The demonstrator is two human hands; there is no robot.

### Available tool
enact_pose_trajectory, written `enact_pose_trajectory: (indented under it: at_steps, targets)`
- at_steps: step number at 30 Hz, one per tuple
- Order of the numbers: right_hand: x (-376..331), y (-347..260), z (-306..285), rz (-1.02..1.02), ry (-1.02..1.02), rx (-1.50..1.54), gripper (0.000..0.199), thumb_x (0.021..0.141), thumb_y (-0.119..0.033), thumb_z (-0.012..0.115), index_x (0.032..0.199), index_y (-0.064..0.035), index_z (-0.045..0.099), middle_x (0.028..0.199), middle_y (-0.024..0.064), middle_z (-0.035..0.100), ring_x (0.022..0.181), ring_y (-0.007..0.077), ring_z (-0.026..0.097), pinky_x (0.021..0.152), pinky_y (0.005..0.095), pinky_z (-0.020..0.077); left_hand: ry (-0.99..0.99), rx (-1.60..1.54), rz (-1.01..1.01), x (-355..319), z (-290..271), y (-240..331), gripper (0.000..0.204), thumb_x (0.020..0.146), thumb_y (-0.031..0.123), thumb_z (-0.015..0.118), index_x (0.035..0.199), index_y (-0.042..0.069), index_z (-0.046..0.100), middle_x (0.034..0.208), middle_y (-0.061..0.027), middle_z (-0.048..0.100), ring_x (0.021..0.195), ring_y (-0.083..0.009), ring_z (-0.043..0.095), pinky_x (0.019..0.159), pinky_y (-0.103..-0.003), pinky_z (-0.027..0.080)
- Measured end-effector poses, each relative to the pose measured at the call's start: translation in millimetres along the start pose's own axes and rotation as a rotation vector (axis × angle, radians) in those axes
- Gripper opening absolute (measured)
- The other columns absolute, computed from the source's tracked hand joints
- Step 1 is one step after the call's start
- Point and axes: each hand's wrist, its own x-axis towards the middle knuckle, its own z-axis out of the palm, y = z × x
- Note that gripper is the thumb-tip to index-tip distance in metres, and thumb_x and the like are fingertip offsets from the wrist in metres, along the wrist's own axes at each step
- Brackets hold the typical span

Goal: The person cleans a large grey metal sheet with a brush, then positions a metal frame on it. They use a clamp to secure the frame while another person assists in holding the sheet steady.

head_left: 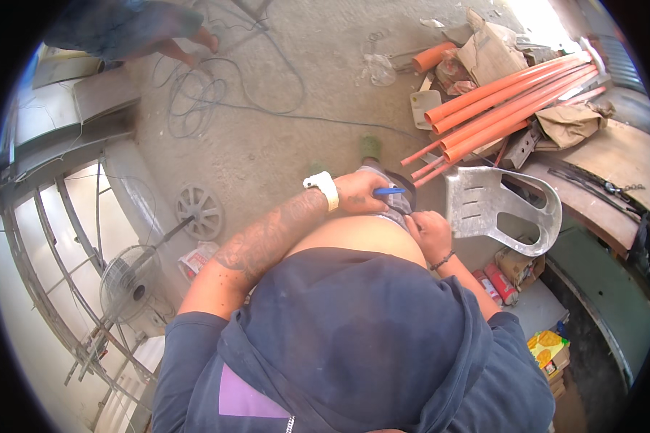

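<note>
My left hand (361, 190), with a white watch (323, 186) on its wrist, is at the front of my waist. A blue pen (388, 191) sticks out from its closed fingers. Below it bunches the greyish cloth of my shorts (396, 208). At the right side of the waistband, my right hand (432, 237) is closed, its fingers pinching the edge of the cloth. My dark shirt (354, 325) is pulled up, so my belly shows between the two forearms. The fingertips of both hands are partly hidden.
Beside my right hand stands a worn grey plastic chair (477, 198). Orange pipes (513, 94) lie beyond it, near cardboard (491, 47). A cable (282, 114) loops over the concrete floor. At left is a fan (133, 285); another person (137, 32) is at the far left.
</note>
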Motion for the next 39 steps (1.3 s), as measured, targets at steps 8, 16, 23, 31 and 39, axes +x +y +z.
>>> enact_pose_trajectory:
  at_steps: [8,16,23,31,39]
  targets:
    - [-6.7,0.1,6.1,0.095,0.024,0.081,0.011,0.087,-0.014,0.067,0.092,-0.0044,0.068,0.074,0.0117,0.061,0.069,0.0313,0.062,0.061,0.0408,0.0498,-0.154,-0.105,-0.033,20.7,0.9,-4.1,0.033,0.085,0.031,0.071,0.102,0.003,0.069,0.094,-0.0098,0.070,0.091,-0.0178,0.063,0.084,-0.034,0.048]
    - [-10.3,-8.6,15.4,0.122,0.144,0.081,0.012,0.087,-0.012,0.066,0.096,-0.0044,0.066,0.076,0.0122,0.061,0.067,0.0326,0.062,0.060,0.0421,0.0498,-0.156,0.056,0.012,49.4,14.4,2.6,0.038,0.081,0.040,0.075,0.097,0.005,0.076,0.092,-0.0163,0.073,0.085,-0.0260,0.068,0.076,-0.037,0.050]
    - [-15.1,-14.1,15.1,0.152,0.174,0.044,0.008,0.086,-0.012,0.065,0.091,-0.0056,0.064,0.077,0.0122,0.061,0.068,0.0333,0.062,0.059,0.0425,0.0496,-0.175,0.070,-0.005,58.0,22.1,19.0,0.042,0.076,0.040,0.081,0.096,0.004,0.076,0.082,-0.0126,0.073,0.077,-0.0240,0.068,0.071,-0.036,0.051]
    - [-15.3,-24.0,7.3,0.253,0.169,-0.011,0.008,0.086,-0.011,0.064,0.082,-0.0067,0.059,0.077,0.0119,0.061,0.067,0.0337,0.062,0.059,0.0428,0.0491,-0.129,-0.012,-0.102,56.6,18.8,29.3,0.041,0.072,0.037,0.084,0.096,0.005,0.077,0.085,-0.0115,0.073,0.082,-0.0207,0.069,0.074,-0.033,0.051]
    - [-20.9,-7.1,-18.8,-0.001,0.059,-0.205,0.017,0.084,-0.013,0.066,0.075,-0.0080,0.053,0.069,0.0083,0.052,0.063,0.0272,0.057,0.058,0.0393,0.0461,-0.160,-0.041,-0.082,55.3,24.9,34.8,0.040,0.072,0.037,0.084,0.091,0.003,0.076,0.081,-0.0098,0.073,0.077,-0.0188,0.068,0.071,-0.033,0.051]
